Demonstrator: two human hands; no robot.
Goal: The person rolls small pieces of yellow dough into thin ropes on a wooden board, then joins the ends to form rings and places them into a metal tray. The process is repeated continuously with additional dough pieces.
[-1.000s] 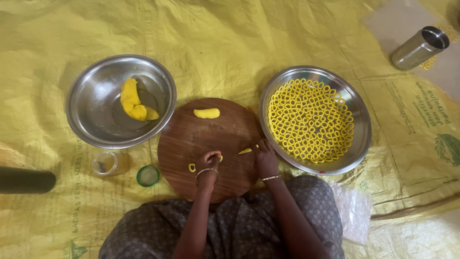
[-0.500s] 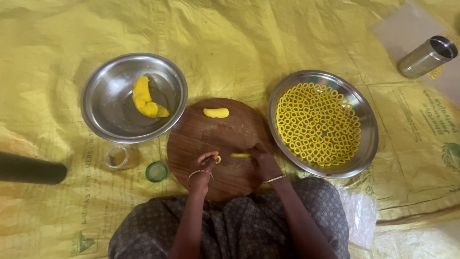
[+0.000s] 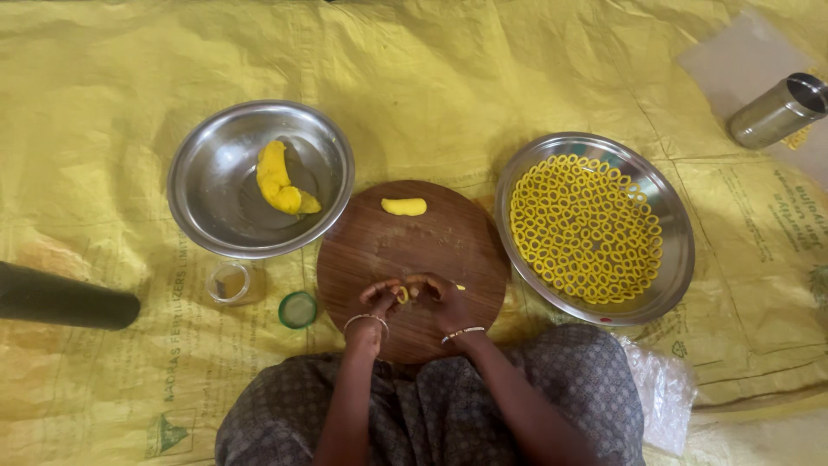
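A yellow woven plastic sack sheet (image 3: 535, 69) covers the floor, with faded green print patches at lower left and along the right edge. A crumpled clear plastic bag (image 3: 664, 393) lies at lower right.

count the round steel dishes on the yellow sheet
2: a round steel bowl left of the round wooden board, and a round steel plate right of it. None seems hidden.
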